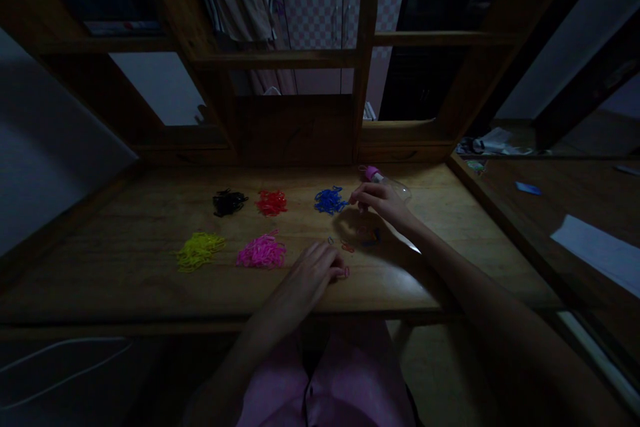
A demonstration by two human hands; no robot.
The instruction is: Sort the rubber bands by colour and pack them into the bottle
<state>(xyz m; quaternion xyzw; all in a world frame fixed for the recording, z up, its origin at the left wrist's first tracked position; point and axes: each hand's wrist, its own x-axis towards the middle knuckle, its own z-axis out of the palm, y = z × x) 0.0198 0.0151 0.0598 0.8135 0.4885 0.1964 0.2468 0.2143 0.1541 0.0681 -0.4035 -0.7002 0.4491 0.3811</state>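
My left hand (313, 273) rests low over the wooden desk with its fingers bent together, and a small reddish rubber band (347, 271) shows at its fingertips. Beside the blue pile of rubber bands (330, 201), my right hand (375, 201) has its fingers pinched; what they hold, if anything, is too dark to make out. Between the hands lie a loose orange-red band (347, 247) and a small pale band (331, 240). A few mixed bands (371, 236) sit in shadow under my right forearm.
Further left are a black pile (229, 202), a red pile (271, 203), a yellow pile (200, 251) and a pink pile (261, 251). A clear bottle (400, 189) with a purple cap lies behind my right hand. Wooden shelving (295, 127) rises along the desk's back.
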